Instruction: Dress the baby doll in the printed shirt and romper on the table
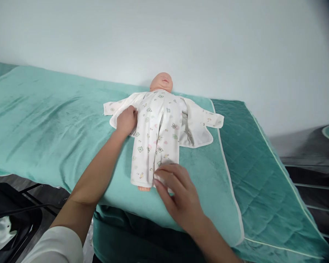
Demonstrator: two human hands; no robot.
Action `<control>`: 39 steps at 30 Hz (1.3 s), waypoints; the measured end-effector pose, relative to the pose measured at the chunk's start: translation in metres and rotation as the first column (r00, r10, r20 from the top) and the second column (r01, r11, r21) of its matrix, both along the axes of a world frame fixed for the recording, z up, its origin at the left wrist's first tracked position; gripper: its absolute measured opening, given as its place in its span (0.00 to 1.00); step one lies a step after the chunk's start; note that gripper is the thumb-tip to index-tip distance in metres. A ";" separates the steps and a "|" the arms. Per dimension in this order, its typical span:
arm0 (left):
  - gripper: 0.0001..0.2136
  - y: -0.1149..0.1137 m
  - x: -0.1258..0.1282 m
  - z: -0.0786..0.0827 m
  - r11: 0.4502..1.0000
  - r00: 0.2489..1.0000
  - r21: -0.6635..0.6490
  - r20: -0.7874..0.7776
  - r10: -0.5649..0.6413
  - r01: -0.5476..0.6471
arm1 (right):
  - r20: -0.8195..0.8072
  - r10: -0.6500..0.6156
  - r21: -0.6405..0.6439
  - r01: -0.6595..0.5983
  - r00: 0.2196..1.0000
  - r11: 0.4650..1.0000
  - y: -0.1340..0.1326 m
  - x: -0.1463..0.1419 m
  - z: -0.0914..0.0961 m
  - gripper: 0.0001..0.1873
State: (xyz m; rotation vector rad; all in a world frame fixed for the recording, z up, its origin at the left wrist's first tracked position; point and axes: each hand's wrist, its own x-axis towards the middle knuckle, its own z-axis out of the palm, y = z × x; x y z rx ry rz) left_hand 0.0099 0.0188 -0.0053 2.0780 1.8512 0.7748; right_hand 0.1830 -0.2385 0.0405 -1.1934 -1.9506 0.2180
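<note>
A baby doll (161, 81) lies on its back with its head towards the wall. White printed baby trousers (146, 146) cover its body from the neck nearly to the feet; toes (144, 189) show below one hem. Beneath lies an open baby jacket (199, 126), its sleeves spread to both sides; no doll hands show at the cuffs. My left hand (127, 119) is closed against the left edge of the trousers, over the jacket's front panel, fingertips partly hidden. Thumb and fingers of my right hand (178, 193) pinch the trouser leg near its lower end.
A light green blanket (57, 124) lies over a darker quilted cover (257, 175) on the bed. Behind stands a white wall (126, 36). A black container (16, 219) with white stuff inside is at lower left, and metal bars (315, 186) are at right.
</note>
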 end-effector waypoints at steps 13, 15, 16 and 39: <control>0.12 -0.004 0.003 0.008 0.993 0.949 0.030 -0.299 -0.100 0.114 | -0.112 -0.158 -0.015 0.158 0.981 0.987 0.178 0.044 0.002 0.21; 0.12 -0.004 0.004 0.009 0.993 0.943 0.021 -0.317 -0.100 0.112 | -0.139 -0.158 -0.124 0.141 0.978 0.982 0.211 0.048 0.001 0.26; 0.12 -0.004 0.004 0.010 0.994 0.941 0.016 -0.323 -0.101 0.112 | -0.159 -0.156 -0.180 0.127 0.975 0.975 0.224 0.050 0.000 0.27; 0.11 -0.028 -0.007 0.009 0.937 0.895 0.050 -0.317 -0.313 0.346 | -0.203 -0.251 -0.233 0.202 0.947 0.951 0.173 0.076 -0.064 0.30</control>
